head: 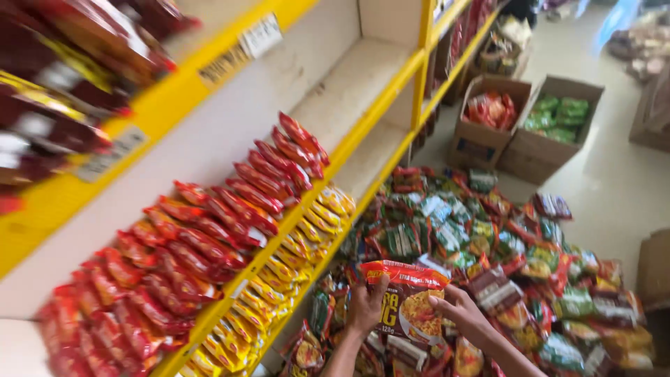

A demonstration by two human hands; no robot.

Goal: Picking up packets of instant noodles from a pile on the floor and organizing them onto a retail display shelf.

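Both my hands hold one red noodle packet [408, 300] with an orange food picture, upright above a heap of packets on the floor. My left hand [366, 307] grips its left edge. My right hand [462, 314] holds its right side, fingers spread on the front. To the left, the yellow shelf [363, 132] carries a row of red packets [209, 230] standing on edge, with the right part of that shelf board bare. On the shelf below stand yellow packets [293, 258] in a row.
A large heap of mixed red and green packets [502, 244] covers the floor to the right. Two open cardboard boxes stand beyond it, one with red packs [490, 112], one with green packs [558, 119]. More dark red packets [63, 77] fill the top shelf.
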